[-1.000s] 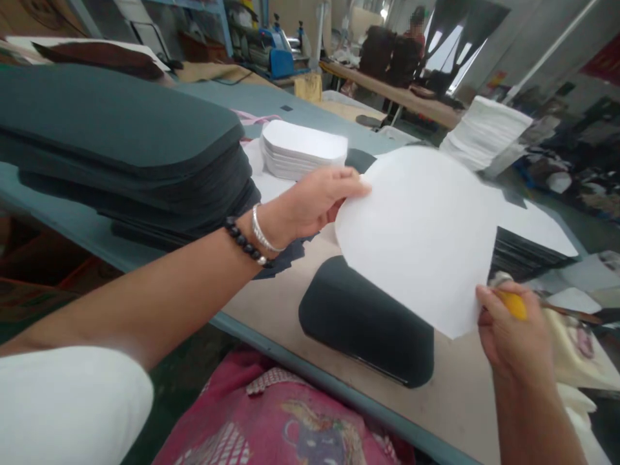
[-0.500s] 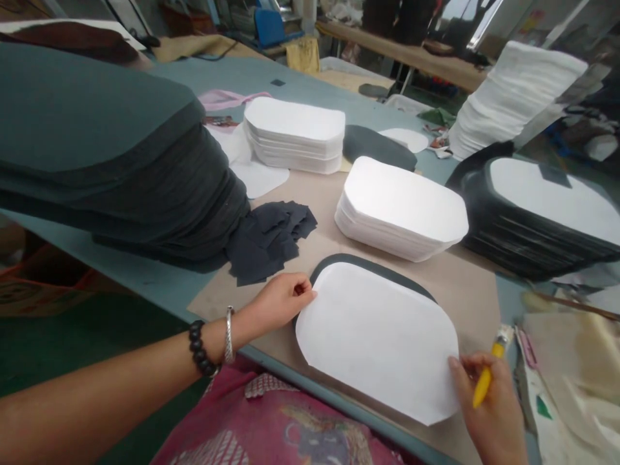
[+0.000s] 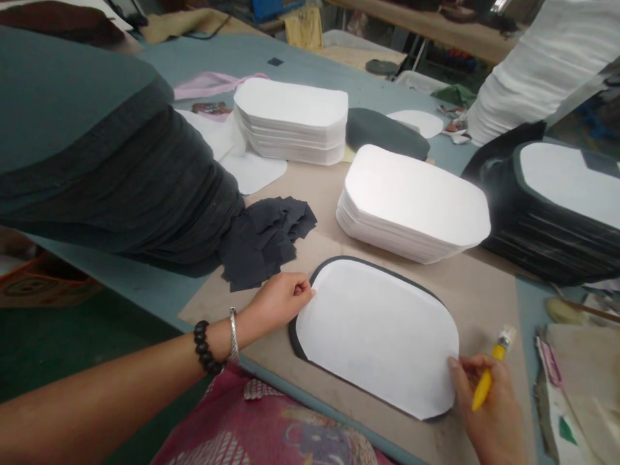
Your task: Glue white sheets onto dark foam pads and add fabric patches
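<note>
A white rounded sheet point(image 3: 378, 336) lies over a dark sheet point(image 3: 296, 342) of like shape, whose edge shows along the top, left and lower right. My left hand point(image 3: 285, 297) pinches the white sheet's upper left edge. At its right edge, the thumb of my right hand point(image 3: 489, 400) touches the sheet, while the fingers hold a yellow-handled brush point(image 3: 491, 371) with its bristles up. Beyond the sheets stands a stack of white pieces point(image 3: 416, 197). Small dark squares point(image 3: 266, 239) lie in a heap to the left.
A tall stack of dark sheets point(image 3: 121, 168) leans at the left. Another white stack point(image 3: 290, 119) stands farther back. At the right are a dark stack topped with white point(image 3: 571, 213) and a tall white pile point(image 3: 542, 71). Cloths point(image 3: 586, 374) lie at the lower right.
The white sheet has shifted slightly up and now sits more evenly over the dark one, whose edge shows at the left and lower right. The camera view has moved closer and tilted down.
</note>
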### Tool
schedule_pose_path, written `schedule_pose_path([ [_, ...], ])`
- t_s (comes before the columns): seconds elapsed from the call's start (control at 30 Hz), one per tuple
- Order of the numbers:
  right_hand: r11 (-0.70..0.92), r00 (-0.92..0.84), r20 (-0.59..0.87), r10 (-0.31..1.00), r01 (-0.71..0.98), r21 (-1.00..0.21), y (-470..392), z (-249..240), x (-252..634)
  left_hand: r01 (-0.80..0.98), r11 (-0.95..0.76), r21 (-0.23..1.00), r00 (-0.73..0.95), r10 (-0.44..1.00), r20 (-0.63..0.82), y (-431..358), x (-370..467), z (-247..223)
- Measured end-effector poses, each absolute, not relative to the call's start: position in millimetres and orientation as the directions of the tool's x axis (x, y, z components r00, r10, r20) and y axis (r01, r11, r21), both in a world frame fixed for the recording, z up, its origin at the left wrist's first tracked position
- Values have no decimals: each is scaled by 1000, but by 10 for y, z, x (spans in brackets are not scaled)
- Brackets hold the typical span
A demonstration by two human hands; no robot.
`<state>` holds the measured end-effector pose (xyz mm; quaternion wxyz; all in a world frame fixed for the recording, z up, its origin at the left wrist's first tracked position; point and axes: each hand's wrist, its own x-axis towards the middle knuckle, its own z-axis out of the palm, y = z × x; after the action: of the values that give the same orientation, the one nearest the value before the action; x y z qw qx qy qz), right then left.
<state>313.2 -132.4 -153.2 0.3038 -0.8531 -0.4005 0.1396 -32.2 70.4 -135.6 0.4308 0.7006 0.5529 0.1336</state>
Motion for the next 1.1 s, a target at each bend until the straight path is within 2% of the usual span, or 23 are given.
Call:
schedule_pose_path([
  [0.57,-546,626,-13,780,669,-505,-1274,-1511,3126,661,-34,749,364,888,-281,725,-357,-1476],
  [0.9,-501,526,26,850,824,-265,-1230,-1409,3180,714,-146,685,395,892,-222,773,-319,-1438],
  [1.1,-444,478,43,878,844,-301,-1229,-1408,3263,718,-197,667,398,903,-162,761,-279,-1407],
])
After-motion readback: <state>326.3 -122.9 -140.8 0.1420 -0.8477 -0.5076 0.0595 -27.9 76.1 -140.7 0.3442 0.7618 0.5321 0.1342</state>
